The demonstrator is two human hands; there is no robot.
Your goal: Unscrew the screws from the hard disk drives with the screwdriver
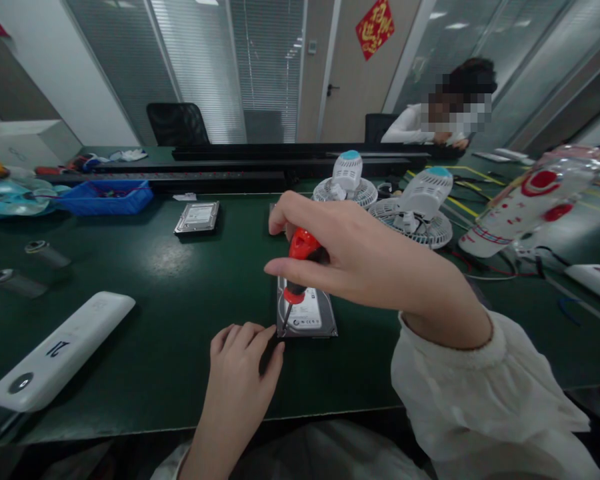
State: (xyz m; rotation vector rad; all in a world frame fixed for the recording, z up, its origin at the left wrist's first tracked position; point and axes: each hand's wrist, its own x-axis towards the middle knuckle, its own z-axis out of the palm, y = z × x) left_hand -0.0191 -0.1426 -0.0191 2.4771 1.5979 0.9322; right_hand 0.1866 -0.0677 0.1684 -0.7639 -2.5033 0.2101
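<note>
A hard drive [307, 317] with a white label lies flat on the green table, close to its front edge. My right hand [337, 250] is closed on a red and black screwdriver [295, 297] from above. The screwdriver stands nearly upright, its shaft reaching down to the drive's near left corner. At that same corner, the thumb and index fingertip of my left hand [245, 360] press against the drive; its other fingers are bent over the table. My right hand covers the drive's far part.
Another hard drive [199, 217] lies farther back, near a blue tray [107, 197]. A white power bank-like device [63, 350] and two metal cylinders [17, 282] are at left. White fans [415, 207] and a clear printed bottle [525, 200] stand right. Someone [410, 127] sits opposite.
</note>
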